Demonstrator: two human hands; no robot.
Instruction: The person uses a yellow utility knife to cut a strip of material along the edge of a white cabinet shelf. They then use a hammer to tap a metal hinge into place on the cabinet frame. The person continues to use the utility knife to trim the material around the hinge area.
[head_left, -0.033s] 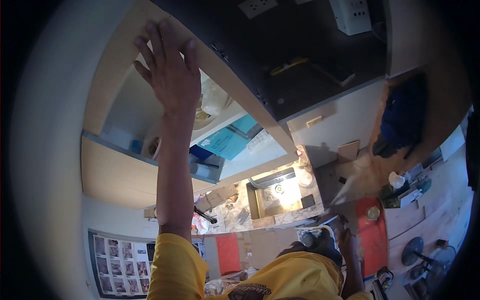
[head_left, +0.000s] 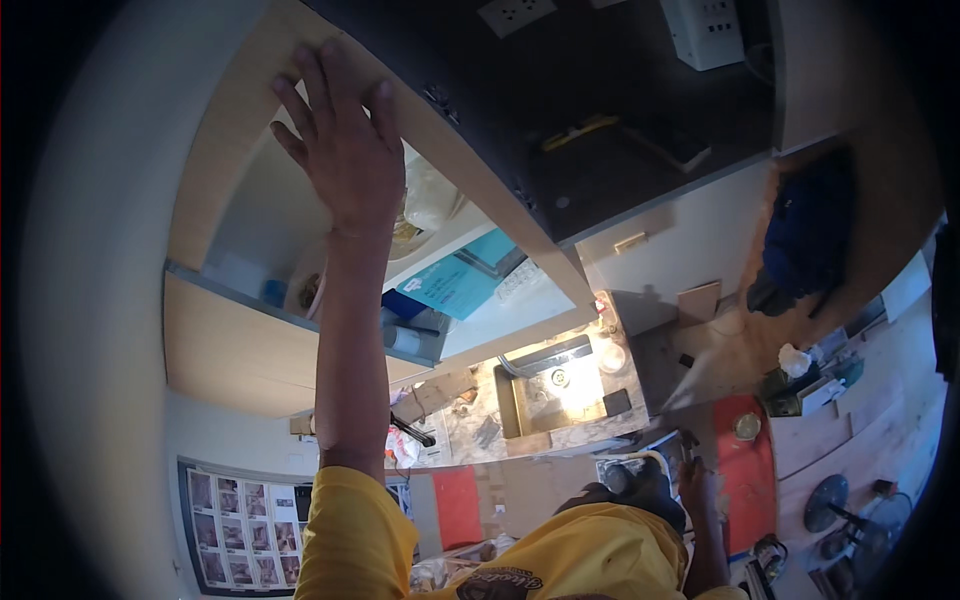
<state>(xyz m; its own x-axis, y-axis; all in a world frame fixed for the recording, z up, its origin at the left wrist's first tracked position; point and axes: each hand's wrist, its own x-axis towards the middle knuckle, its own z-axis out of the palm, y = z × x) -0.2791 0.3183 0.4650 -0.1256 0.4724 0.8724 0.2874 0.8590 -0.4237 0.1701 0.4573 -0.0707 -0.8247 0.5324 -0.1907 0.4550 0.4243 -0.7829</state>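
My left hand is raised with its fingers spread against the light wooden frame of a wall cabinet. Behind that forearm, the cabinet's inside holds a turquoise packet, a clear plastic bag and a white cylindrical container. Low beside my body, my right hand is small in the view, its fingers curled. Something dark sticks out above it, too small and dim to name. A wooden cabinet door hangs below the open compartment.
Below lies a counter with a lit sink. At upper right, a dark shelf carries a yellow-handled tool and a white socket box. A dark blue bag hangs right. Red mats and a fan-like stand are on the floor.
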